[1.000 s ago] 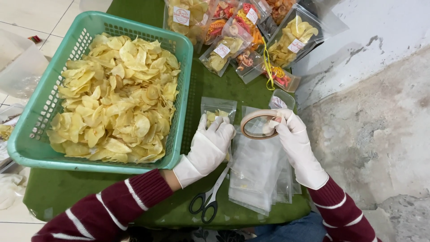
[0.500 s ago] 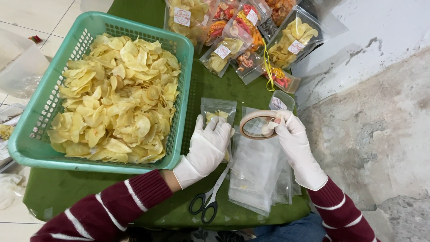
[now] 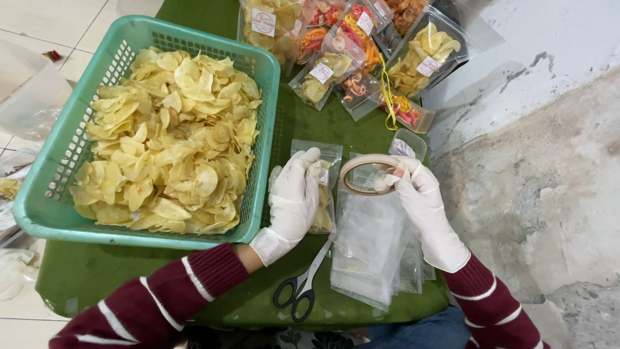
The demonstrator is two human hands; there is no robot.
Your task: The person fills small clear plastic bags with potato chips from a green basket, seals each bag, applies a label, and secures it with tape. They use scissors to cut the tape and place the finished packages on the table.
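Holding tape roll (image 3: 370,174) pinched in right hand (image 3: 423,207) | left hand (image 3: 294,197) flat, fingers spread, pressing chip bag (image 3: 323,194) | scissors (image 3: 303,284) on table (image 3: 84,271)

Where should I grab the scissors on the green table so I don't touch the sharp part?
Probably by the black loop handles of the scissors, coming from the table's near edge. They lie flat, handles toward the person, blades pointing up between the left hand and the stack of clear bags, so the near side is open.
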